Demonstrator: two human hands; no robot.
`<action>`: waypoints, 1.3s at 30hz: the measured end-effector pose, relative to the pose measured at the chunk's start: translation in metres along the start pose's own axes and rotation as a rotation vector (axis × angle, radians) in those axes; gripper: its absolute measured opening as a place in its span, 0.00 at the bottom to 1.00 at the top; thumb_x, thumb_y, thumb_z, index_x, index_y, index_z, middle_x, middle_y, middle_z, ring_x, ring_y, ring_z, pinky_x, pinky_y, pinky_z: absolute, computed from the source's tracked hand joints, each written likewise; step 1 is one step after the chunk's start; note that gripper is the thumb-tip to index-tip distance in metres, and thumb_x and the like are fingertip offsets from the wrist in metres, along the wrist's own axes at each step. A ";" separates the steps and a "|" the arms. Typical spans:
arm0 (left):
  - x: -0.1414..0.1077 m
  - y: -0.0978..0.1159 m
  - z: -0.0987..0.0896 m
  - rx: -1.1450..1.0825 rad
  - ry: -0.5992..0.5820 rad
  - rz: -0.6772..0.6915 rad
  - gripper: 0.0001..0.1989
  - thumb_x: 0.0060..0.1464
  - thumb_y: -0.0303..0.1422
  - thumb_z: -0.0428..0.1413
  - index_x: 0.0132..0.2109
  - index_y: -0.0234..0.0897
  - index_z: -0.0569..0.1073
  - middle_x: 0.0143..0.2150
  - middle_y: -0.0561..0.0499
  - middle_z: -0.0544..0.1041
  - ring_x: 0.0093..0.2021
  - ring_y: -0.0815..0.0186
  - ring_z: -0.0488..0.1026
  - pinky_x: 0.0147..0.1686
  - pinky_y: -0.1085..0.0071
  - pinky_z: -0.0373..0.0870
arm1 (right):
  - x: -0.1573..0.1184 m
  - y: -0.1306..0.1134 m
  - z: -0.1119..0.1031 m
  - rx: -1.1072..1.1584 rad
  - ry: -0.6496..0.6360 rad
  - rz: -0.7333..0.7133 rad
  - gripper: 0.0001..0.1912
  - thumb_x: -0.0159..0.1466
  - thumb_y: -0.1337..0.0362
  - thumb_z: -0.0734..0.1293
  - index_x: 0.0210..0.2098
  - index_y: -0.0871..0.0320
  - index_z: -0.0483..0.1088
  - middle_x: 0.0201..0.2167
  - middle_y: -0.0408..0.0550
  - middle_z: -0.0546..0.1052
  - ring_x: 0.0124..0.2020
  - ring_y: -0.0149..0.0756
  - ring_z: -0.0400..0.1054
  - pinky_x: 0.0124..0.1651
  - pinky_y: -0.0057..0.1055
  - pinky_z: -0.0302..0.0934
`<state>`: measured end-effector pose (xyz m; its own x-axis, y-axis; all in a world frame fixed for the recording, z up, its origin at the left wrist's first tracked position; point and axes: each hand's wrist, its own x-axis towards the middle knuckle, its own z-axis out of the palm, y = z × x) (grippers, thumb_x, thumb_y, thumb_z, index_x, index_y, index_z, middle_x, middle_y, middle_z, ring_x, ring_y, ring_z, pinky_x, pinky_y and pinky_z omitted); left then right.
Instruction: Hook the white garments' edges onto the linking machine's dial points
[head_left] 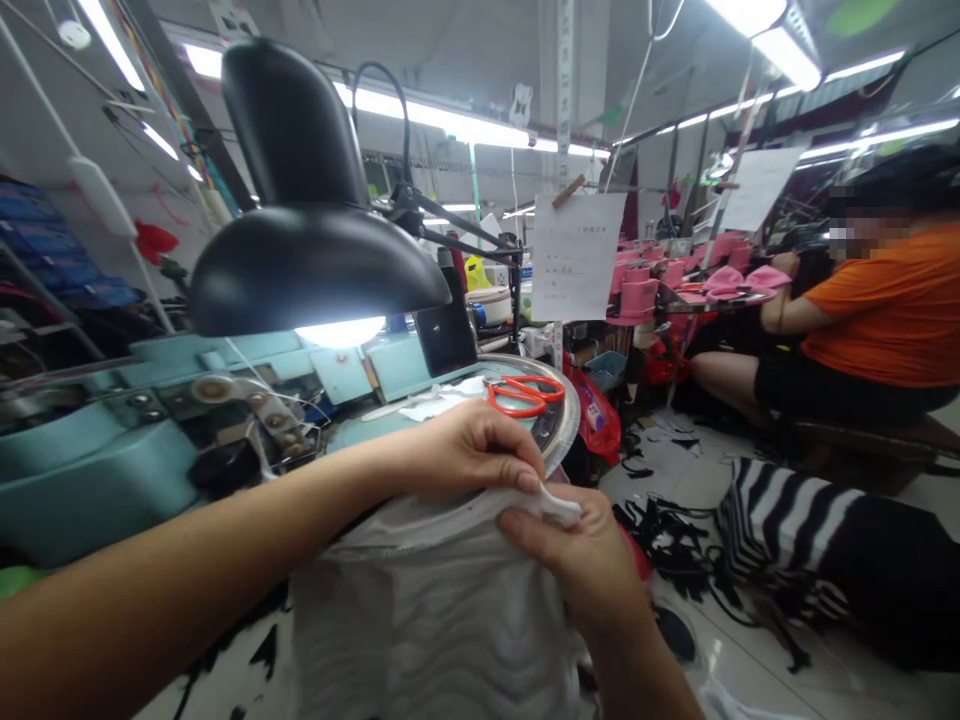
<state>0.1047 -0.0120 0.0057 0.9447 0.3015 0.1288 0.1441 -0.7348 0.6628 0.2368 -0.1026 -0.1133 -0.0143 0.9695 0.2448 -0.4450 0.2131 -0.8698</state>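
Note:
A white ribbed fabric garment (427,620) hangs in front of me, with a stitched upper edge. My left hand (480,450) pinches that edge from the left, fingers on top. My right hand (577,560) grips the same edge a little to the right, its thumb pressed on a folded white corner (559,505). The two hands nearly touch. Just beyond my left hand, orange-handled scissors (525,395) lie on the round metal machine plate (562,430), next to small white fabric scraps (435,402).
A pale blue industrial sewing machine (97,480) stands at left under a black desk lamp (300,230). Black trimmings and striped black-and-white fabric (787,530) cover the tiled floor at right. A co-worker in an orange shirt (885,310) sits beyond, near stacked pink fabric pieces (637,290).

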 end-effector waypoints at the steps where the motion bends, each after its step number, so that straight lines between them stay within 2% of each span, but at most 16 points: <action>1: 0.000 -0.001 -0.001 0.003 0.002 0.002 0.12 0.59 0.39 0.61 0.36 0.32 0.80 0.30 0.47 0.80 0.30 0.69 0.74 0.32 0.78 0.68 | 0.001 -0.001 -0.001 -0.016 0.002 -0.001 0.13 0.54 0.58 0.76 0.23 0.61 0.73 0.19 0.38 0.60 0.24 0.27 0.50 0.27 0.27 0.47; 5: 0.001 -0.003 -0.005 0.037 -0.006 -0.003 0.14 0.59 0.40 0.60 0.36 0.31 0.80 0.29 0.48 0.79 0.29 0.69 0.73 0.31 0.78 0.67 | 0.004 -0.004 -0.007 -0.066 0.086 -0.036 0.13 0.53 0.57 0.75 0.24 0.61 0.75 0.18 0.39 0.64 0.22 0.26 0.52 0.25 0.26 0.49; 7: -0.001 -0.002 -0.008 0.063 -0.027 -0.013 0.14 0.59 0.39 0.60 0.36 0.30 0.80 0.29 0.47 0.79 0.29 0.70 0.73 0.31 0.79 0.67 | 0.001 -0.003 -0.007 -0.162 0.159 -0.113 0.12 0.55 0.58 0.74 0.25 0.60 0.77 0.18 0.40 0.67 0.21 0.27 0.56 0.24 0.25 0.52; 11: -0.010 0.012 -0.014 0.161 -0.054 -0.022 0.10 0.60 0.35 0.59 0.38 0.31 0.80 0.32 0.47 0.79 0.33 0.69 0.74 0.36 0.78 0.68 | -0.007 -0.003 -0.005 -0.576 0.317 -0.576 0.03 0.59 0.67 0.71 0.31 0.58 0.79 0.24 0.45 0.76 0.25 0.32 0.68 0.30 0.27 0.60; 13: -0.011 0.021 -0.016 0.212 -0.079 -0.061 0.09 0.59 0.35 0.61 0.39 0.33 0.80 0.33 0.48 0.78 0.34 0.69 0.73 0.37 0.77 0.68 | -0.009 -0.005 -0.006 -0.684 0.311 -0.689 0.04 0.60 0.70 0.70 0.34 0.57 0.79 0.27 0.46 0.78 0.28 0.33 0.71 0.34 0.27 0.62; 15: -0.006 0.027 -0.017 0.241 -0.119 -0.127 0.10 0.56 0.37 0.63 0.39 0.33 0.79 0.32 0.50 0.77 0.32 0.69 0.71 0.34 0.78 0.67 | -0.007 -0.010 -0.010 -0.668 0.269 -0.591 0.03 0.60 0.68 0.70 0.31 0.57 0.78 0.26 0.45 0.76 0.27 0.32 0.68 0.32 0.27 0.61; 19: 0.014 0.025 -0.019 0.204 -0.232 -0.160 0.09 0.59 0.36 0.60 0.38 0.32 0.78 0.30 0.51 0.76 0.30 0.71 0.70 0.32 0.79 0.65 | -0.004 -0.015 -0.026 -0.411 0.162 -0.111 0.13 0.56 0.59 0.73 0.22 0.58 0.70 0.18 0.38 0.65 0.21 0.28 0.56 0.23 0.24 0.50; 21: 0.022 0.019 -0.020 0.161 -0.255 -0.128 0.10 0.60 0.35 0.58 0.38 0.32 0.78 0.30 0.51 0.76 0.30 0.71 0.70 0.32 0.79 0.65 | -0.006 -0.012 -0.029 -0.137 0.101 0.071 0.14 0.54 0.56 0.74 0.25 0.58 0.68 0.19 0.37 0.65 0.21 0.28 0.57 0.23 0.23 0.51; 23: 0.025 0.013 -0.020 0.096 -0.248 -0.111 0.11 0.60 0.37 0.58 0.37 0.32 0.78 0.30 0.50 0.76 0.31 0.70 0.70 0.31 0.79 0.66 | -0.010 -0.007 -0.028 0.100 0.058 0.157 0.14 0.54 0.56 0.75 0.33 0.58 0.71 0.24 0.40 0.71 0.25 0.31 0.63 0.27 0.25 0.58; 26: 0.023 0.007 -0.018 0.025 -0.221 -0.117 0.12 0.60 0.38 0.58 0.38 0.32 0.78 0.31 0.49 0.77 0.32 0.68 0.71 0.32 0.78 0.68 | -0.014 -0.005 -0.021 0.202 0.028 0.210 0.21 0.51 0.60 0.77 0.42 0.59 0.75 0.29 0.45 0.77 0.30 0.35 0.69 0.33 0.27 0.64; 28: 0.020 0.005 -0.017 0.036 -0.209 -0.110 0.12 0.61 0.37 0.58 0.40 0.31 0.78 0.33 0.48 0.78 0.34 0.67 0.72 0.34 0.77 0.69 | -0.013 -0.006 -0.015 0.247 0.052 0.229 0.19 0.48 0.63 0.78 0.39 0.60 0.77 0.26 0.44 0.77 0.28 0.33 0.69 0.31 0.26 0.64; 31: 0.019 0.004 -0.015 0.060 -0.183 -0.070 0.10 0.61 0.33 0.57 0.40 0.31 0.79 0.34 0.46 0.79 0.35 0.66 0.74 0.37 0.76 0.69 | -0.009 -0.009 -0.006 0.309 0.047 0.257 0.17 0.46 0.60 0.79 0.32 0.61 0.78 0.25 0.46 0.79 0.25 0.33 0.69 0.30 0.28 0.65; 35: 0.021 0.003 -0.012 0.039 -0.129 -0.037 0.07 0.58 0.32 0.60 0.37 0.32 0.80 0.33 0.47 0.79 0.34 0.67 0.74 0.36 0.77 0.70 | -0.007 -0.007 0.005 0.100 0.003 0.193 0.18 0.48 0.56 0.80 0.32 0.62 0.80 0.30 0.50 0.81 0.29 0.37 0.72 0.34 0.31 0.68; 39: 0.022 0.001 -0.009 0.009 -0.095 -0.032 0.09 0.58 0.34 0.61 0.36 0.32 0.79 0.31 0.47 0.78 0.32 0.67 0.73 0.34 0.77 0.69 | -0.010 -0.005 0.009 -0.095 0.073 0.047 0.13 0.51 0.56 0.78 0.27 0.61 0.80 0.24 0.46 0.78 0.26 0.35 0.69 0.30 0.29 0.65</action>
<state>0.1231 -0.0001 0.0156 0.9633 0.2660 0.0368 0.1767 -0.7311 0.6590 0.2307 -0.1142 -0.1078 0.0331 0.9842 0.1740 -0.3588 0.1742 -0.9170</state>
